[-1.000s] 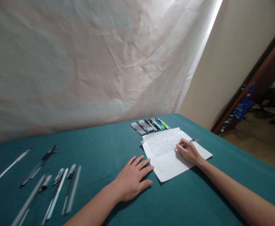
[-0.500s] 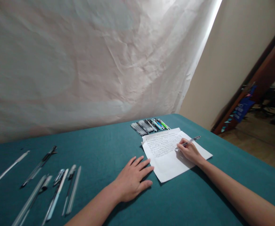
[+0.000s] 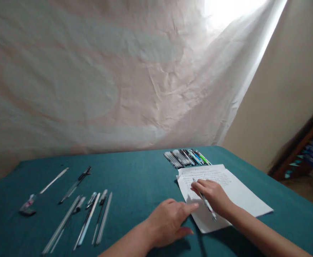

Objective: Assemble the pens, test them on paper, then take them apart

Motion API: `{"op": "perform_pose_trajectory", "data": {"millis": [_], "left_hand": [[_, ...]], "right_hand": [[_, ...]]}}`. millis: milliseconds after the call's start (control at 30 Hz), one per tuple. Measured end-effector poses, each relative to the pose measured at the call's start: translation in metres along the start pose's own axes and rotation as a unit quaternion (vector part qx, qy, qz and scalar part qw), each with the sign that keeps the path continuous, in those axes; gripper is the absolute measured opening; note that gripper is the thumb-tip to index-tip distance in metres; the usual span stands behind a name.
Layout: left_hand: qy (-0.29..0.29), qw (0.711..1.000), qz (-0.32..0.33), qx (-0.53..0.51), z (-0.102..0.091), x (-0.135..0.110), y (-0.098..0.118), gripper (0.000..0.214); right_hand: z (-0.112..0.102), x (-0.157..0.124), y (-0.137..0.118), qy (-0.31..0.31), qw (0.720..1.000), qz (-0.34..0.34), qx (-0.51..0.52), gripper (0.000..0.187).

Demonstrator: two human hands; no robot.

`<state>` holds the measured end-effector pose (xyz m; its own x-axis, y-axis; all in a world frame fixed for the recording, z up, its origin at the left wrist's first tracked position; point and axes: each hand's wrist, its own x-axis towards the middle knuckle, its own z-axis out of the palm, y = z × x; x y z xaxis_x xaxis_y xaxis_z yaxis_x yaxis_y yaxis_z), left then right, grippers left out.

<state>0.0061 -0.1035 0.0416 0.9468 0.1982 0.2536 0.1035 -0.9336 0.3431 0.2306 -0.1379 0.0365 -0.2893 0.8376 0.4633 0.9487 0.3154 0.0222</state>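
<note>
My right hand (image 3: 211, 194) is closed around a pen (image 3: 208, 206) over the written sheets of paper (image 3: 249, 196). One end of the pen lies near the handwriting, and its other end slants down toward me below the hand. My left hand (image 3: 171, 221) is at the paper's left edge with nothing in it. Its index finger stretches over the sheet and its thumb stands apart, while the other fingers look bent. Rows of handwriting fill the sheet's upper part, partly hidden by my right hand.
Behind the paper lies a row of several pens (image 3: 185, 158). On the left, loose pen parts (image 3: 92, 217), a white stick-like piece (image 3: 54, 180) and a small clear-and-dark item (image 3: 28, 206) lie on the green-covered table (image 3: 135, 182). A pale sheet (image 3: 124, 78) hangs behind.
My left hand has moved to the paper's edge, its index finger now extended. The pen in my right hand has swung from pointing up-right to slanting down toward me. The view has shifted.
</note>
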Motion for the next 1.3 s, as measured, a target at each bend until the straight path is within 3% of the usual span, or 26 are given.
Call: {"op": "perform_pose_trajectory", "data": {"millis": [167,367,533,633,700,800,867,933,1033,1133,1233,1300], "left_hand": [[0.029,1.0,-0.002,-0.003,0.0,-0.004,-0.002,0.052],[0.061,0.994,-0.07,-0.055,-0.002,-0.008,-0.003,0.032],[0.068,0.991,-0.087,-0.074,-0.001,-0.009,-0.002,0.024],[0.079,0.985,-0.114,-0.107,-0.004,-0.009,-0.004,0.026],[0.093,0.978,-0.141,-0.121,-0.006,-0.008,-0.006,0.029],[0.09,0.974,-0.174,-0.117,-0.006,-0.007,-0.009,0.028],[0.074,0.974,-0.187,-0.108,-0.003,-0.007,-0.011,0.026],[0.069,0.974,-0.194,-0.1,-0.001,-0.006,-0.011,0.026],[0.083,0.975,-0.184,-0.089,-0.001,-0.007,-0.009,0.038],[0.085,0.98,-0.165,-0.073,-0.002,-0.009,-0.007,0.048],[0.077,0.983,-0.157,-0.055,-0.004,-0.01,-0.006,0.048],[0.075,0.984,-0.153,-0.048,-0.003,-0.011,-0.007,0.048]], "right_hand": [[0.013,0.043,-0.03,0.012,0.994,-0.08,-0.08,0.016],[0.026,0.059,-0.045,0.005,0.99,-0.098,-0.101,0.011],[0.031,0.06,-0.045,0.001,0.995,-0.075,-0.06,0.015],[0.034,0.06,-0.041,0.018,0.998,0.016,0.065,0.034],[0.033,0.061,-0.04,0.02,0.974,0.102,0.2,0.039],[0.026,0.062,-0.044,-0.066,0.891,0.179,0.412,0.031],[0.021,0.065,-0.05,-0.133,0.838,0.198,0.491,0.032],[0.019,0.07,-0.054,-0.153,0.825,0.201,0.506,0.032],[0.023,0.092,-0.047,-0.11,0.876,0.183,0.433,0.032],[0.034,0.127,-0.027,-0.055,0.95,0.184,0.245,0.03],[0.05,0.161,-0.009,-0.116,0.968,0.207,0.084,0.027],[0.063,0.175,-0.002,-0.133,0.964,0.224,0.048,0.025]]}}
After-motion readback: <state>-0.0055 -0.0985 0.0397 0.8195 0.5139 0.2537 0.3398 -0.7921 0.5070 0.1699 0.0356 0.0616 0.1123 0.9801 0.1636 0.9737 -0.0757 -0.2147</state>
